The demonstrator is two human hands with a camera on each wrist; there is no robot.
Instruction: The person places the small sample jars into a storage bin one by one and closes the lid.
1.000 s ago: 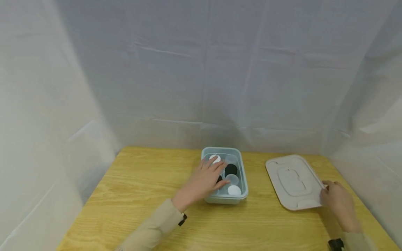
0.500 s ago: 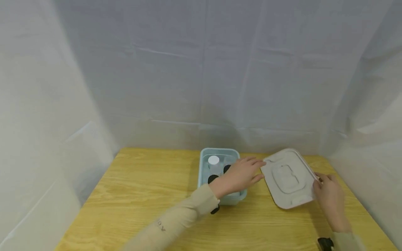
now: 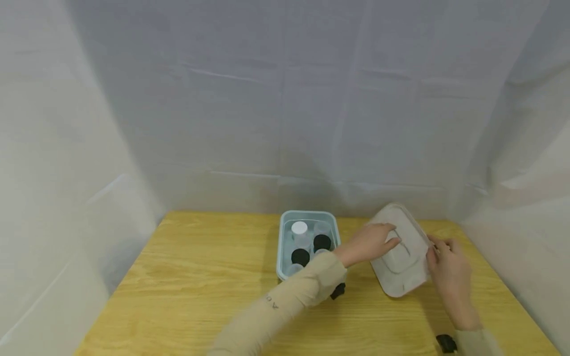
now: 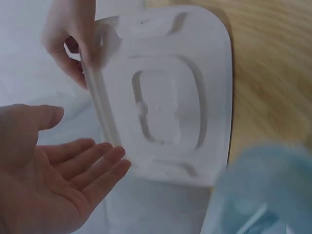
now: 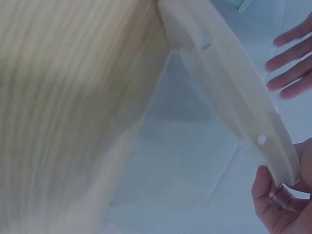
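Observation:
A pale rectangular lid (image 3: 403, 257) is tilted up off the wooden table (image 3: 196, 277), to the right of a light blue box (image 3: 285, 247). My right hand (image 3: 438, 252) pinches the lid's right edge; the thumb (image 5: 273, 200) lies under the rim of the lid (image 5: 234, 97). My left hand (image 3: 378, 240) reaches across the box's right side to the lid's left edge. In the left wrist view that left hand (image 4: 63, 180) is flat, palm up and fingers straight, beside the lid (image 4: 165, 97). Small jars with white (image 3: 299, 228) and black (image 3: 322, 242) caps stand in the box.
White sheeting (image 3: 285, 113) closes off the back and both sides of the table. The box stands near the table's far edge. Bare wood stretches to the left and the front. A dark strap (image 3: 445, 342) sits on my right wrist.
My left hand left the box and crossed right to the lid. My right hand raised the lid off the table, tilted it and brought it left, closer to the box.

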